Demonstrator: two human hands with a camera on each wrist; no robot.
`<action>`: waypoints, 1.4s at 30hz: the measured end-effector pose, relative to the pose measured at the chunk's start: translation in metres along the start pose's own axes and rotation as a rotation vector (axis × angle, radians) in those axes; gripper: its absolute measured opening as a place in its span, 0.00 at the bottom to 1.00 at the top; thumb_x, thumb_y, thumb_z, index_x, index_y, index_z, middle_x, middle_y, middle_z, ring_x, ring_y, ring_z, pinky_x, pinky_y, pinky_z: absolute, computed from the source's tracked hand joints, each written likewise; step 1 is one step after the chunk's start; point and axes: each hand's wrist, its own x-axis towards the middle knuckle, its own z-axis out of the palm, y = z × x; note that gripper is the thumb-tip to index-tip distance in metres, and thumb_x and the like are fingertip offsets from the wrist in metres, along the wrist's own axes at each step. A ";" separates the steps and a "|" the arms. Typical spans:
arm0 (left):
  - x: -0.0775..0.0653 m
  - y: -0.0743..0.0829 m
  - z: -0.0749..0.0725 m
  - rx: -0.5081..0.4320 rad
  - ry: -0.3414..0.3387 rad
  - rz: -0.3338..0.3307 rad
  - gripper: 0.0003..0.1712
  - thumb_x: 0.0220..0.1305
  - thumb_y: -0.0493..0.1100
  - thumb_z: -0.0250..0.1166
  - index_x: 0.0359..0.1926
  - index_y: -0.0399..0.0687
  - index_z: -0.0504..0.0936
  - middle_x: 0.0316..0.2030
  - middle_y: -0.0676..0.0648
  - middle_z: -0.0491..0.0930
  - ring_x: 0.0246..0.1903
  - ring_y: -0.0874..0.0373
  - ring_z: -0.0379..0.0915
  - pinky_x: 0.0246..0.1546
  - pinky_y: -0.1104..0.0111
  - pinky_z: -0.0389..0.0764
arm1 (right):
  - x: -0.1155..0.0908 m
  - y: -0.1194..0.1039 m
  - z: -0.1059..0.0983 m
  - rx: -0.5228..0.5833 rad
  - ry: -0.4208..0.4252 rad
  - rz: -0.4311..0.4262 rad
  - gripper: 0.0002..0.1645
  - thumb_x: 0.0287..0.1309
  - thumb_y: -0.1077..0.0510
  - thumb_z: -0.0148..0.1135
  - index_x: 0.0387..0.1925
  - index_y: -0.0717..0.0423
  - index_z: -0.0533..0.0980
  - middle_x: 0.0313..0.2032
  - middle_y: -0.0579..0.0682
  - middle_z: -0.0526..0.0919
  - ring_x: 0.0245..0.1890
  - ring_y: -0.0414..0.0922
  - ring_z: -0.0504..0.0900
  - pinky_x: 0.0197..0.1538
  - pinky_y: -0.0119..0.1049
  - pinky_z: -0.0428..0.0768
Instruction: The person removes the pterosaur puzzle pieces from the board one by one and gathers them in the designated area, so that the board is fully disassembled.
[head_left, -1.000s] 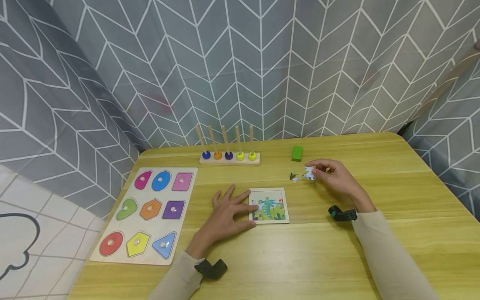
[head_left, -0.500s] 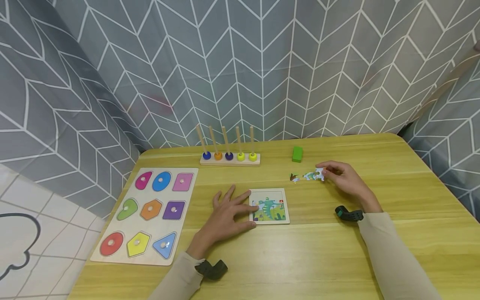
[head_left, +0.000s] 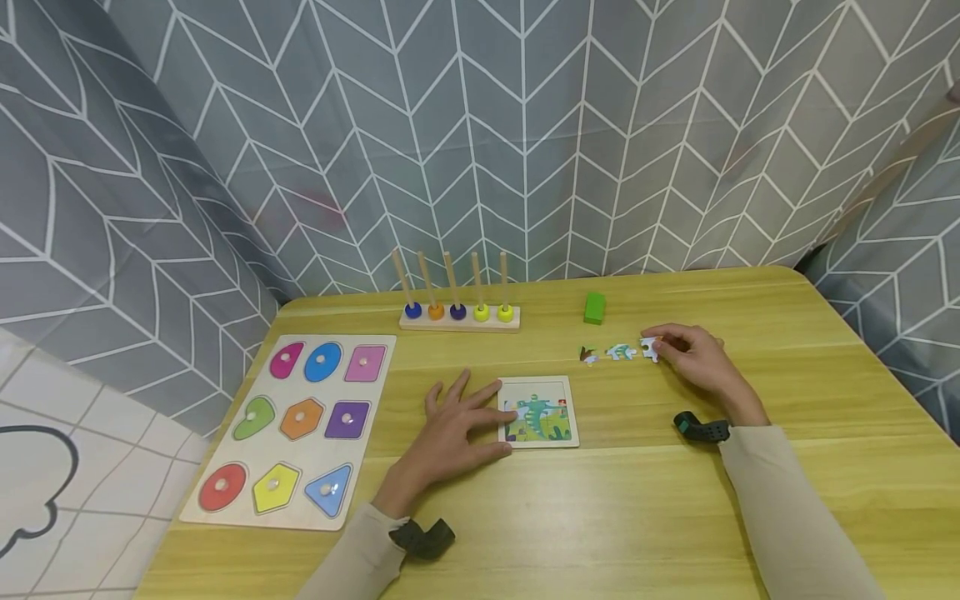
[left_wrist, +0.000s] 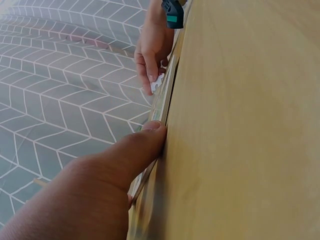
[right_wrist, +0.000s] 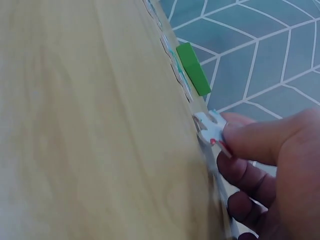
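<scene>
My left hand [head_left: 450, 425] lies with fingers spread at the left side of a small framed jigsaw puzzle [head_left: 555, 383] showing a green dinosaur. One finger rests on the picture; in the left wrist view the thumb [left_wrist: 135, 150] touches the frame's edge. Farther right, my right hand [head_left: 693, 358] pinches a white-and-blue puzzle piece [head_left: 649, 348] between thumb and finger. A touch of red shows on this piece [right_wrist: 212, 131] in the right wrist view. Two other loose pieces lie left of it: one with teal [head_left: 621, 352] and one with brown [head_left: 588, 355].
A green block [head_left: 594, 308] sits behind the loose pieces. A peg stand [head_left: 460, 321] with coloured beads is at the back. On the left lies a wooden shape board [head_left: 292, 454] with knobbed pieces. A patterned grey curtain [head_left: 525, 142] hangs behind the table [head_left: 600, 525].
The right hand has moved right with its puzzle piece, uncovering the teal piece and leaving a gap between them. The left hand stays in place on the puzzle.
</scene>
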 end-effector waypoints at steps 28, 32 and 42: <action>0.001 0.002 -0.002 0.008 -0.010 -0.006 0.24 0.62 0.65 0.68 0.59 0.74 0.83 0.76 0.56 0.65 0.80 0.35 0.40 0.71 0.32 0.35 | -0.002 0.009 0.000 -0.120 0.034 -0.014 0.19 0.64 0.51 0.69 0.51 0.58 0.83 0.48 0.61 0.80 0.43 0.51 0.65 0.50 0.54 0.51; 0.000 0.002 -0.002 -0.001 -0.003 0.001 0.24 0.62 0.65 0.68 0.59 0.74 0.84 0.76 0.55 0.65 0.80 0.35 0.41 0.70 0.32 0.35 | -0.002 0.007 0.001 -0.131 0.035 -0.017 0.19 0.65 0.50 0.69 0.51 0.58 0.83 0.48 0.61 0.80 0.42 0.50 0.65 0.49 0.52 0.50; 0.001 0.001 -0.003 -0.004 -0.018 -0.009 0.25 0.63 0.65 0.67 0.60 0.73 0.83 0.76 0.55 0.64 0.80 0.36 0.39 0.71 0.32 0.34 | -0.001 0.009 0.000 -0.057 0.056 -0.009 0.19 0.66 0.52 0.67 0.53 0.57 0.82 0.49 0.62 0.82 0.45 0.51 0.68 0.50 0.50 0.51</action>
